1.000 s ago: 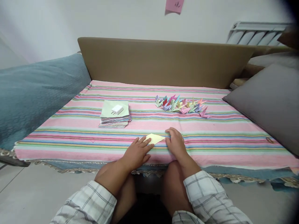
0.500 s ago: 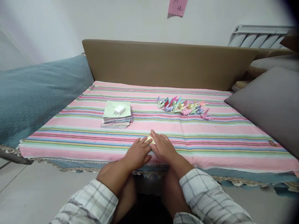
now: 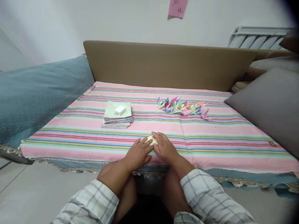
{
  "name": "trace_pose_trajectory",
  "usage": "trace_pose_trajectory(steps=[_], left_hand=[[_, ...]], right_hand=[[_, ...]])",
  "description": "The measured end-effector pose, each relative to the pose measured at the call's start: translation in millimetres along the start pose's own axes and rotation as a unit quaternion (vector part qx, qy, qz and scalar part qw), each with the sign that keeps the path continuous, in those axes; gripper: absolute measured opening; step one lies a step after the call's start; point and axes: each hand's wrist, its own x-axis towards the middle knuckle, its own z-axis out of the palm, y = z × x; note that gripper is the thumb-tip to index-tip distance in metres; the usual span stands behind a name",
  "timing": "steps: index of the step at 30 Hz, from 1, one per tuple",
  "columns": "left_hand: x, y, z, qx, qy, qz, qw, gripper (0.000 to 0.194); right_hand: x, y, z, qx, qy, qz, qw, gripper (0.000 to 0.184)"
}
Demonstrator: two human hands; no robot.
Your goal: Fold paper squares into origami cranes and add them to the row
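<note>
Right hand (image 3: 165, 150) has moved in from the right tip of the pale-yellow folded paper (image 3: 152, 140), now over its right part. Left to right: square-cut paper stack (image 3: 109, 108) at the paper's ten o'clock, white two-pronged plastic charger (image 3: 120, 110) on top; left hand (image 3: 138, 154), fingers slightly spread, flat on the paper, which lies on pink striped fabric (image 3: 140, 130); right fingers close together, pinching or not, cannot tell; multicoloured folded-paper birds (image 3: 185, 112) between one and two o'clock.

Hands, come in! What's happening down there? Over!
Left hand and right hand both on yellow paper. Paper mostly covered, on striped cloth. Paper stack and folded birds farther back, out of the way.
</note>
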Motion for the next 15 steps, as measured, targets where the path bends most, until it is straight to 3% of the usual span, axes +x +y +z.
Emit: trace_pose_trajectory(steps=[6,12,15], left_hand=[[0,-1,1.3,-0.002,0.001,0.001,1.0,0.051],[1,-1,0.9,-0.005,0.001,-0.001,1.0,0.053],[1,0,-0.3,-0.004,-0.003,-0.003,1.0,0.052]], right_hand=[[-4,1,-3,-0.04,0.008,-0.031,0.999,0.052],[-10,9,-11,-0.087,0.057,0.11,0.988,0.048],[-15,7,-13,-0.106,0.076,0.108,0.986,0.046]])
